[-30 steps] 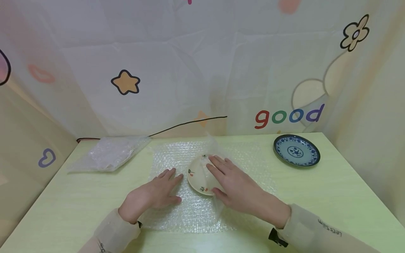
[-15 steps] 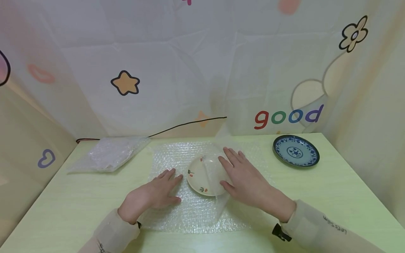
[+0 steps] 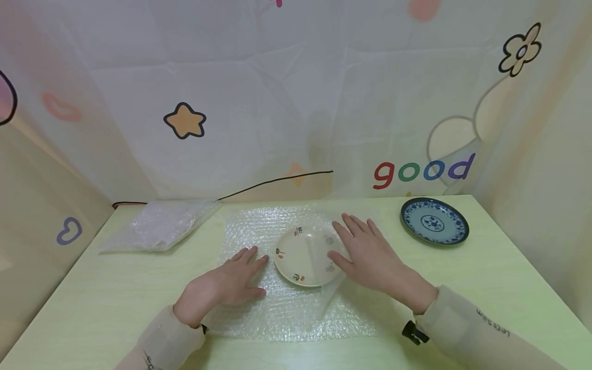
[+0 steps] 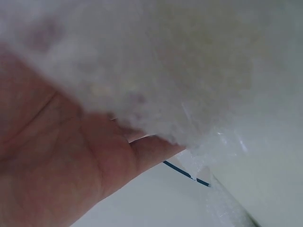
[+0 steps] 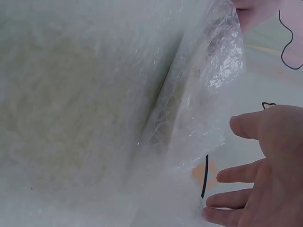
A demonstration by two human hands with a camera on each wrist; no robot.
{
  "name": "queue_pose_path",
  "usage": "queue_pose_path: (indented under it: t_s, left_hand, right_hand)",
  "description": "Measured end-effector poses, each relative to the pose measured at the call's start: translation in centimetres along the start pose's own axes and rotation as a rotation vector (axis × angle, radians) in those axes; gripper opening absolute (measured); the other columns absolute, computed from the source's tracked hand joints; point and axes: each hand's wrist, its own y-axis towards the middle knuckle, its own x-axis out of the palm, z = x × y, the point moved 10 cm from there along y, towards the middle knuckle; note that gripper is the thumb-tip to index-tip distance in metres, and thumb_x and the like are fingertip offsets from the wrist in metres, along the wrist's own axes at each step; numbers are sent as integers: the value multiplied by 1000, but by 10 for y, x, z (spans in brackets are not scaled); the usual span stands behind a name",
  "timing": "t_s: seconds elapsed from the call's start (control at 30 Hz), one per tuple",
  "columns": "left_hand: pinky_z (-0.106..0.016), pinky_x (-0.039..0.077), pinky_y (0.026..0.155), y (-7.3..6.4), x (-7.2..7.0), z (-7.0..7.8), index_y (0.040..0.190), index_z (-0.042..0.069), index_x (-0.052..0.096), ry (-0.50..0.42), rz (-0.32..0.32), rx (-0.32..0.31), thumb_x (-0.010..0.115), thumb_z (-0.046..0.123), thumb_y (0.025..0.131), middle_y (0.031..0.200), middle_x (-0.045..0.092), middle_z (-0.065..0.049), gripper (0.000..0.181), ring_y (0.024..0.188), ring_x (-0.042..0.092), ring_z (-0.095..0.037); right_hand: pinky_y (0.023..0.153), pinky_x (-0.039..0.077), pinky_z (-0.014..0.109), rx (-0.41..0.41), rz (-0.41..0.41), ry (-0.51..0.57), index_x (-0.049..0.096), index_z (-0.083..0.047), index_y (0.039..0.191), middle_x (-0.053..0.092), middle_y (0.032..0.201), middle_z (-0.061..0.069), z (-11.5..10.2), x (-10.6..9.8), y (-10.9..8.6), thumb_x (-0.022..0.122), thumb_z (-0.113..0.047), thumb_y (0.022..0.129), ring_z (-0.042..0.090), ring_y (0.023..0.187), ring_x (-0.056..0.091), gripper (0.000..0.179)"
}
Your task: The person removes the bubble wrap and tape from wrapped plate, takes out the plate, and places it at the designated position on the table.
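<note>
A cream plate with small printed motifs lies on a spread sheet of bubble wrap at mid-table. A see-through flap of the wrap covers the plate's right part. My left hand rests with fingers spread on the wrap just left of the plate. Fingers extended, my right hand is at the flap over the plate's right edge. In the left wrist view, blurred wrap crosses in front of the palm. The right wrist view shows the right hand with straight fingers beside crinkled wrap.
Toward the back right stands a blue-and-white plate with a dark rim. A flat bubble-wrapped bundle lies at the back left. Behind the pale green table hangs a printed cloth.
My right hand has moved rightward off the plate's middle, and the flap has drawn back to the right, baring more of the plate. The left hand stays in place.
</note>
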Motion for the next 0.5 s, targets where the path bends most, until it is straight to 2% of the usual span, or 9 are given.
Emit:
queue_pose_path:
  t_s: [0.5]
  left_hand:
    - [-62,20,119,-1,-1,1,158,1,35,-22,-11,-6,70,30,99,166,12,-29,75,153,10,-47]
  right_hand:
    - [117,22,67,48,24,20,48,2,149,47,150,27,19,7,2,61,-37,103,45,139,42,61]
